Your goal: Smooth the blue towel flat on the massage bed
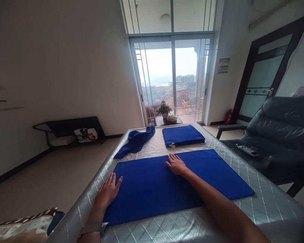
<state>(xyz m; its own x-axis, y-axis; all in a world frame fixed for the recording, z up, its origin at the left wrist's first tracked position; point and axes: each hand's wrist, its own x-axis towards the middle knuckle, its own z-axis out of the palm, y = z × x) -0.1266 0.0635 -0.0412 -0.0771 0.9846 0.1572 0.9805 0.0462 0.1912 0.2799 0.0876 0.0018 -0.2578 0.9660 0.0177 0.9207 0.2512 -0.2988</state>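
Observation:
A blue cloth (pixel 152 189) lies spread flat in a wide rectangle on the quilted silver table cover (pixel 172 227). My left hand (pixel 108 190) rests along the cloth's left edge, fingers stretched out and thumb apart. Near the middle of its far edge, my right hand (pixel 176 164) lies flat with the fingers extended. Neither hand grips anything. Beyond the spread cloth sits a neat stack of folded blue cloths (pixel 183 134), with a small white tag at its near side. To the left of the stack, a crumpled blue cloth (pixel 138 140) hangs partly toward the table's left edge.
A dark padded armchair (pixel 278 135) stands close on the right, with a remote-like device (pixel 247 150) on it. Past the table's far end, a small table bears a potted plant (pixel 164 108). A black bench (pixel 71 130) with a bag stands against the left wall.

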